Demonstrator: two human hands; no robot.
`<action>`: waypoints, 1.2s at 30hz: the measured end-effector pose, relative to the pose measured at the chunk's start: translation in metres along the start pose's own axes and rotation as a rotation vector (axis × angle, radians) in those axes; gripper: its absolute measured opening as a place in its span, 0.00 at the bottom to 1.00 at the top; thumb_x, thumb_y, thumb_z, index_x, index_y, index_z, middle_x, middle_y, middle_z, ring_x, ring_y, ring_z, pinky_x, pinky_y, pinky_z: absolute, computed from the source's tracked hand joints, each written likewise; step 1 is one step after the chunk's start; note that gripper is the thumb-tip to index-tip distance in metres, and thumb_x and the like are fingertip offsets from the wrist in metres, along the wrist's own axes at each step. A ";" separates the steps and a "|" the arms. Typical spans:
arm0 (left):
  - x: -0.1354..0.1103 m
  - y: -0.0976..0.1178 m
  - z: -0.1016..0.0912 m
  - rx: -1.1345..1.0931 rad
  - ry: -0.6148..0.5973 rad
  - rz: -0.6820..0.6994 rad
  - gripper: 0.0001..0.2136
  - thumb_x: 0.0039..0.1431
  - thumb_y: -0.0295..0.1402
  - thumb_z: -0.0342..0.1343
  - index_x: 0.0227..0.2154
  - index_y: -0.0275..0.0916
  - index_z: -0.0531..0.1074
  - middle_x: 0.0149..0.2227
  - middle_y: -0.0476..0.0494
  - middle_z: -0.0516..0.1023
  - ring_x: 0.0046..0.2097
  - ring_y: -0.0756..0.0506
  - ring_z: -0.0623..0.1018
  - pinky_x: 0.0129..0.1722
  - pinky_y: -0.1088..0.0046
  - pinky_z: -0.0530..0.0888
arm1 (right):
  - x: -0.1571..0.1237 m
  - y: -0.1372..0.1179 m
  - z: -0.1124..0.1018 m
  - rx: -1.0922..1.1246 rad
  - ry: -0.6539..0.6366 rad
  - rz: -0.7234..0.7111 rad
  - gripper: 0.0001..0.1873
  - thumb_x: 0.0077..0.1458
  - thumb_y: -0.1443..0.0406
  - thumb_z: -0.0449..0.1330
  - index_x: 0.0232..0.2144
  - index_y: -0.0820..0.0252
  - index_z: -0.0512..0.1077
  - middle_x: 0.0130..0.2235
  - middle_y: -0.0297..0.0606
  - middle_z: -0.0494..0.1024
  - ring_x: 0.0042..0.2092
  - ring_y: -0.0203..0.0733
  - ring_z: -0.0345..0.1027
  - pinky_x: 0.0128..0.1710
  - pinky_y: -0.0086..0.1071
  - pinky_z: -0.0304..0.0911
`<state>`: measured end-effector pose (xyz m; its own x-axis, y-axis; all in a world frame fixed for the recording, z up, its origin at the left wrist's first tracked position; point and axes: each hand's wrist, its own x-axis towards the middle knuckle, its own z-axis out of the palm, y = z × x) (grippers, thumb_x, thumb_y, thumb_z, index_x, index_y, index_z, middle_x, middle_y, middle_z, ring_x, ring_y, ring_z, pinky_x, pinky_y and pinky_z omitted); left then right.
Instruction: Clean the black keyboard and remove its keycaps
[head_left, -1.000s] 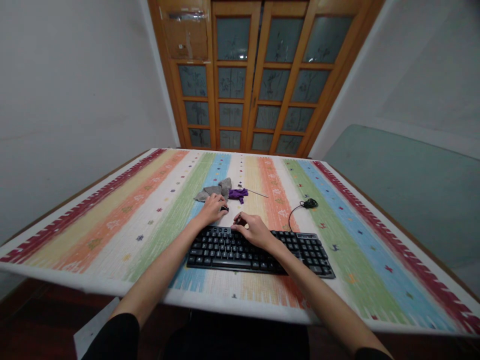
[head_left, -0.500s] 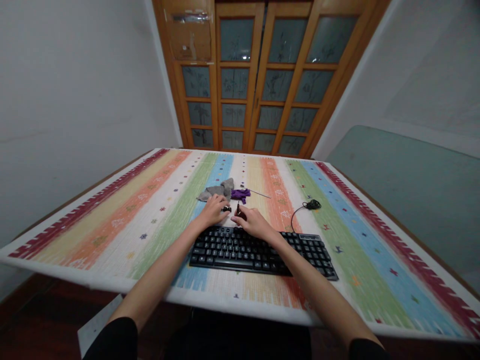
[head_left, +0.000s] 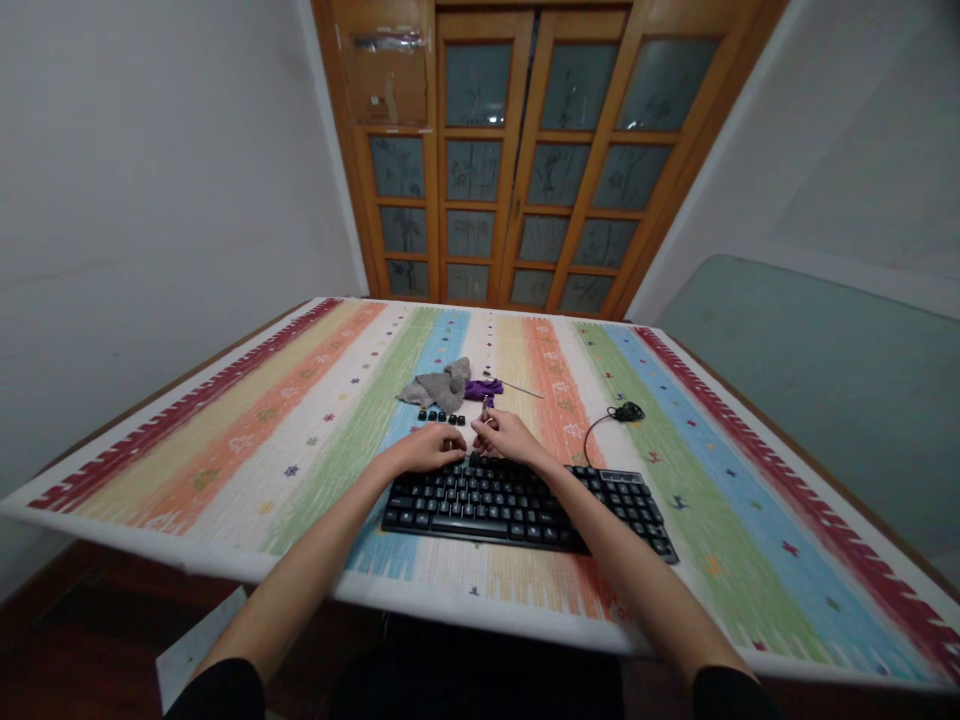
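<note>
Five small black keycaps point(head_left: 442, 416) in a row on the cloth-covered tabletop point(head_left: 315, 480), just beyond the left hand point(head_left: 429, 447). Keyboard point(head_left: 472, 500), black, lies in front of the person, both forearms reaching over or alongside it. Left hand: fingers bent, tips low near the keyboard's far edge; cannot tell whether anything is held. Right hand point(head_left: 508, 437): thumb and fingers pinched narrow on a small tool point(head_left: 486, 404), its tip pointing up and away; exact form too small to tell. Fingertips of the two hands near each other, a slight gap between. Grey cloth point(head_left: 439, 388), crumpled, beyond the keycaps; purple cloth point(head_left: 477, 389) just beside it on the right. Thin rod point(head_left: 523, 389) slants right from the purple cloth. Black cable point(head_left: 626, 411), bundled, runs back to the keyboard's far edge.
</note>
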<state>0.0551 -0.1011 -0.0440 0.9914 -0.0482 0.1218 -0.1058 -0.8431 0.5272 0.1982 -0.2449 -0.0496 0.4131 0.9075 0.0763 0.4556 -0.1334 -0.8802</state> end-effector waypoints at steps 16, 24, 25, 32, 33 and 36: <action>0.009 0.011 0.000 -0.018 0.073 0.014 0.08 0.58 0.36 0.59 0.34 0.37 0.78 0.31 0.46 0.78 0.34 0.48 0.76 0.37 0.74 0.69 | -0.019 -0.019 -0.018 -0.216 0.095 -0.257 0.07 0.61 0.64 0.55 0.31 0.60 0.68 0.29 0.39 0.79 0.32 0.40 0.74 0.34 0.30 0.64; 0.014 0.004 0.001 0.194 0.184 0.059 0.09 0.60 0.37 0.56 0.39 0.40 0.77 0.38 0.43 0.75 0.44 0.43 0.71 0.47 0.68 0.68 | -0.034 -0.021 -0.025 -0.158 0.128 -0.281 0.08 0.60 0.61 0.56 0.35 0.60 0.70 0.31 0.40 0.79 0.33 0.42 0.74 0.35 0.32 0.65; 0.015 0.002 0.002 0.215 0.198 0.059 0.09 0.61 0.38 0.56 0.39 0.41 0.77 0.39 0.43 0.75 0.45 0.43 0.71 0.47 0.67 0.67 | -0.036 -0.020 -0.026 -0.153 0.127 -0.281 0.09 0.60 0.60 0.56 0.36 0.60 0.70 0.32 0.40 0.79 0.33 0.42 0.74 0.35 0.33 0.65; 0.033 -0.009 0.006 0.347 0.237 0.043 0.09 0.60 0.37 0.58 0.39 0.41 0.79 0.40 0.41 0.73 0.45 0.41 0.69 0.47 0.63 0.67 | -0.051 -0.008 -0.026 -0.151 0.099 -0.265 0.12 0.59 0.58 0.58 0.37 0.61 0.71 0.30 0.38 0.78 0.32 0.41 0.72 0.35 0.32 0.66; 0.036 -0.011 0.006 0.360 0.238 0.036 0.09 0.59 0.37 0.58 0.39 0.42 0.79 0.40 0.41 0.73 0.45 0.41 0.68 0.47 0.62 0.67 | -0.052 -0.007 -0.026 -0.140 0.092 -0.264 0.12 0.59 0.57 0.58 0.37 0.61 0.71 0.30 0.37 0.78 0.32 0.41 0.72 0.34 0.32 0.66; 0.043 -0.016 0.009 0.389 0.231 0.011 0.09 0.58 0.37 0.58 0.39 0.42 0.79 0.41 0.41 0.73 0.46 0.40 0.68 0.46 0.62 0.66 | -0.055 -0.006 -0.025 -0.089 0.085 -0.254 0.12 0.58 0.58 0.59 0.36 0.61 0.72 0.32 0.38 0.79 0.33 0.41 0.73 0.36 0.33 0.67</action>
<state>0.1000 -0.0940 -0.0548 0.9425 0.0250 0.3333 -0.0357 -0.9840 0.1746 0.1922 -0.3042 -0.0375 0.3394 0.8802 0.3317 0.6190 0.0565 -0.7834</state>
